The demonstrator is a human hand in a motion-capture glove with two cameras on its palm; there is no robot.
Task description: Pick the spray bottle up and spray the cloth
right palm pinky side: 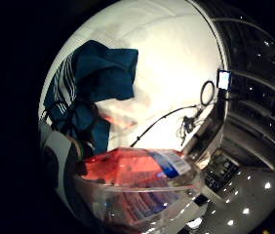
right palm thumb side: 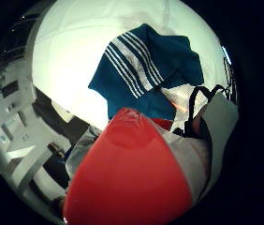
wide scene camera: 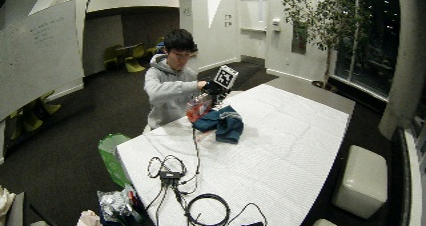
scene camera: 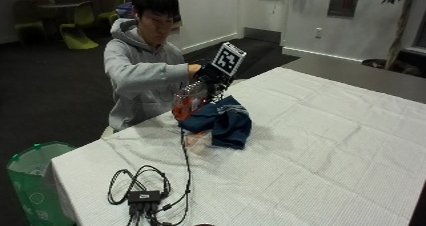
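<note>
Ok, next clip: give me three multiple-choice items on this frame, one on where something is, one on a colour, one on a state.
1. Where is the cloth?
A. bunched on the table in front of the person
B. in the green bin
C. hanging off the table's far edge

2. What colour is the cloth?
A. plain yellow
B. dark blue with white stripes
C. black

3. What is the spray bottle's state?
A. lying on the table
B. standing on the floor
C. lifted in the gloved right hand, above the cloth

Answers:
1 A: the outside view shows it heaped on the white tablecloth.
2 B: the thumb side palm view shows the stripes.
3 C: the bottle is off the table, under the hand.
</note>
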